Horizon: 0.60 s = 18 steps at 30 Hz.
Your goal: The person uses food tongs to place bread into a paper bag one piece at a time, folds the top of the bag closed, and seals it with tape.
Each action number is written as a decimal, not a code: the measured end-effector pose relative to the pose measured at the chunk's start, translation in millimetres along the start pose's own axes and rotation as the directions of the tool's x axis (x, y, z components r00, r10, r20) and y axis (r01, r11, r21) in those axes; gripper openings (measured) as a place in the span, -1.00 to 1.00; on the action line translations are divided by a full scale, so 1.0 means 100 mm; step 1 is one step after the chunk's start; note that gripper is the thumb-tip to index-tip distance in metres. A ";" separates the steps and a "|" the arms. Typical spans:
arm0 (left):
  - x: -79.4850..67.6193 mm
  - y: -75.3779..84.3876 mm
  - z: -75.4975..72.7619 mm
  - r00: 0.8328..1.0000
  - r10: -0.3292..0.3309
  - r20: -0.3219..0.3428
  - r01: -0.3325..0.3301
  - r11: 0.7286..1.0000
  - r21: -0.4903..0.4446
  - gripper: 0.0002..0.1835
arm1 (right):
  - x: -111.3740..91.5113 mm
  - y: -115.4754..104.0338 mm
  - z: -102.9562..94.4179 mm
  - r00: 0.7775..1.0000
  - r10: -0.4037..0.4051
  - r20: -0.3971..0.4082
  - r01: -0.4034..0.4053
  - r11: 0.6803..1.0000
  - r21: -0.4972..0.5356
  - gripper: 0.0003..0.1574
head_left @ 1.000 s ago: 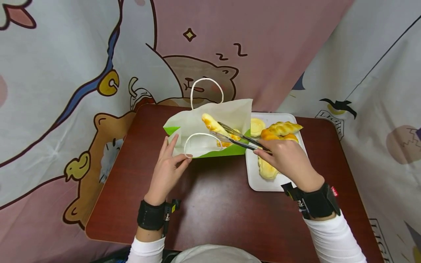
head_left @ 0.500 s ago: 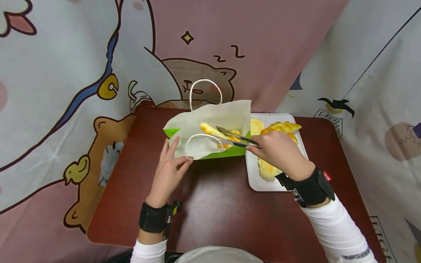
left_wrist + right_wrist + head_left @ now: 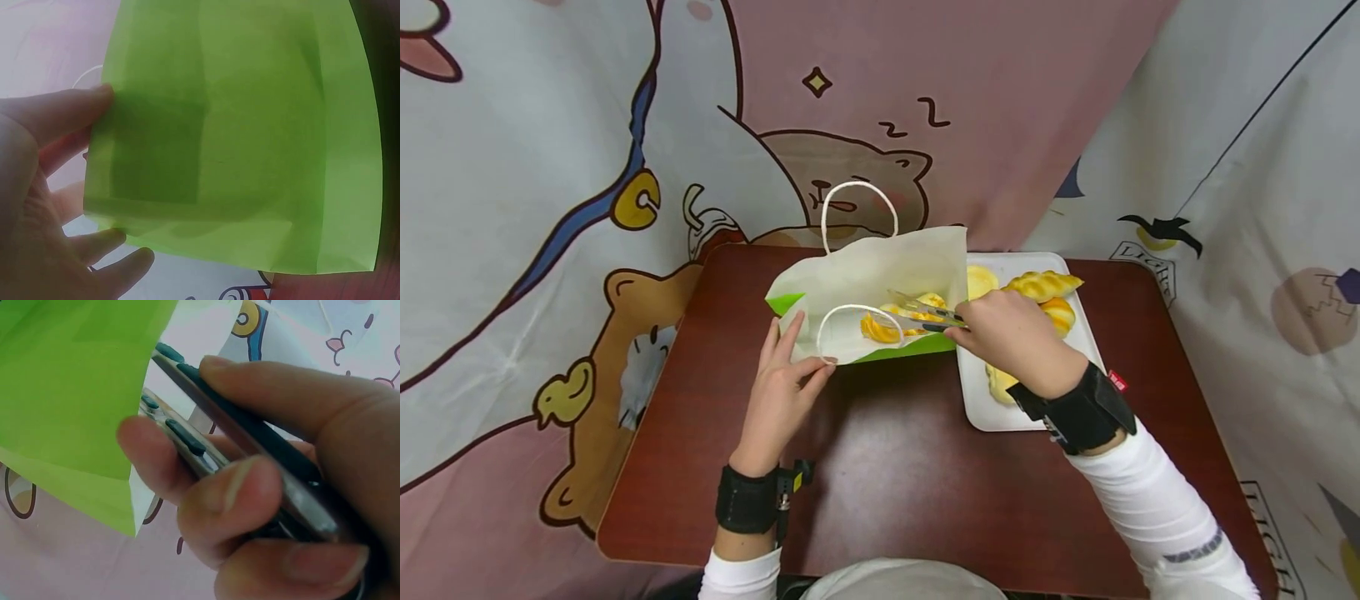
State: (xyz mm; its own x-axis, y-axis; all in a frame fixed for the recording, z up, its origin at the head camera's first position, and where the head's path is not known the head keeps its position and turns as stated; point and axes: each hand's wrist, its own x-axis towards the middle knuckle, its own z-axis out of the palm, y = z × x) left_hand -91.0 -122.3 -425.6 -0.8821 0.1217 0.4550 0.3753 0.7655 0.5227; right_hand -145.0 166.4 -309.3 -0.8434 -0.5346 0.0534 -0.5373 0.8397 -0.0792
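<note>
A green paper bag [image 3: 917, 254] with a white inside and white rope handles stands open on the table. At its left front edge, my left hand [image 3: 775, 400] pinches the rim, thumb outside and some fingers inside; the left wrist view shows the bag's green wall [image 3: 250, 137]. My right hand [image 3: 1018, 337] grips metal tongs [image 3: 244, 431] with dark green grips. Their tips reach into the bag's right side, over golden bread [image 3: 880, 327] lying inside. The front handle and bag wall partly hide that bread.
Right of the bag sits a white tray [image 3: 1003, 422] with a twisted bread [image 3: 1043, 286], a striped roll [image 3: 1058, 314], a round yellow bun [image 3: 981, 282] and another bread [image 3: 1000, 386] partly behind my right hand. A printed curtain [image 3: 1037, 100] hangs behind the table.
The long bread at the tongs has sunk lower into the bag. My right hand has moved left with the tongs, closer to the bag. My left hand keeps its hold on the rim.
</note>
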 end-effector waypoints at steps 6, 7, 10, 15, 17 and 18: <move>0.01 -0.02 -0.01 1.000 0.001 -0.003 -0.001 1.000 0.000 -0.88 | 0.00 -0.01 0.03 1.000 0.003 -0.022 -0.003 1.000 0.002 -0.66; 0.01 -0.02 -0.01 1.000 0.001 -0.005 -0.001 1.000 -0.003 -0.88 | 0.00 0.00 0.04 1.000 0.001 -0.029 -0.001 1.000 0.005 -0.66; 0.02 -0.02 -0.01 1.000 0.000 -0.013 0.000 1.000 -0.006 -0.89 | 0.00 0.01 0.06 0.999 0.002 -0.052 -0.001 1.000 0.013 -0.66; 0.03 -0.02 0.00 1.000 -0.004 -0.006 0.004 1.000 0.002 -0.89 | 0.00 0.04 0.09 0.996 0.022 -0.084 -0.020 1.000 0.023 -0.66; 0.02 -0.02 0.00 1.000 -0.006 -0.001 0.006 1.000 0.006 -0.89 | 0.00 0.05 0.11 0.995 0.026 -0.092 -0.023 0.999 0.029 -0.66; 0.02 -0.02 0.00 1.000 -0.008 0.001 0.008 1.000 0.007 -0.89 | -0.01 0.06 0.12 0.995 0.026 -0.095 -0.023 0.999 0.033 -0.66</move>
State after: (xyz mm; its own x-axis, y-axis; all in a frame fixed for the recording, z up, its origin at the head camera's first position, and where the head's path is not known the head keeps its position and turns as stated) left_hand -93.8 -123.6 -425.9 -0.8855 0.1159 0.4499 0.3659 0.7707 0.5216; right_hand -147.4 170.4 -321.8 -0.8531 -0.5009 0.1458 -0.5174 0.8482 -0.1133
